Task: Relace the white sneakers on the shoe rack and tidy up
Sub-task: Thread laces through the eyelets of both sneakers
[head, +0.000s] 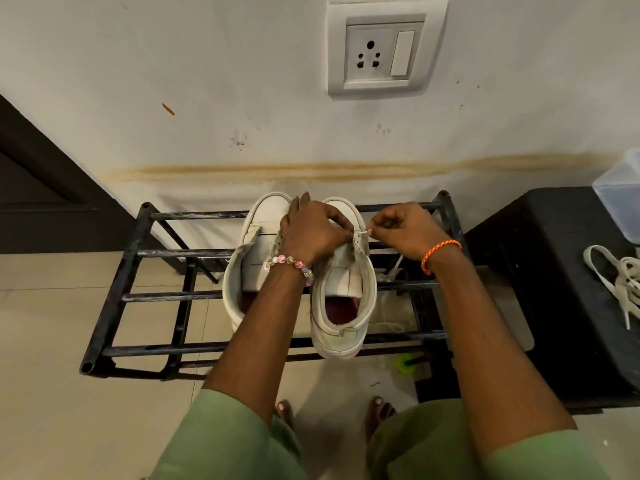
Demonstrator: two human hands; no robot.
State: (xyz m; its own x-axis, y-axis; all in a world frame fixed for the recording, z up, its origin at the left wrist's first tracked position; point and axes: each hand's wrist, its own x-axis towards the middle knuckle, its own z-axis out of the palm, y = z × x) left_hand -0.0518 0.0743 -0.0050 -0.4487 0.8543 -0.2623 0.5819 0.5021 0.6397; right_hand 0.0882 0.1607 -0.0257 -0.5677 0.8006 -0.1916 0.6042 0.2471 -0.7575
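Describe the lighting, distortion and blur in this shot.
Head view: soft, dim indoor light, no glare; wide-angle bending bows the shoe rack and wall socket; a faint shadow falls on the floor by the feet; the lace tip at the right hand is too small to resolve.

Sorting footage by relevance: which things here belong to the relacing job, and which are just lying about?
Job: right sneaker, left sneaker, lace end pinched by right hand, left hand, shoe rack, loose laces.
Lying about: plastic container, green object.
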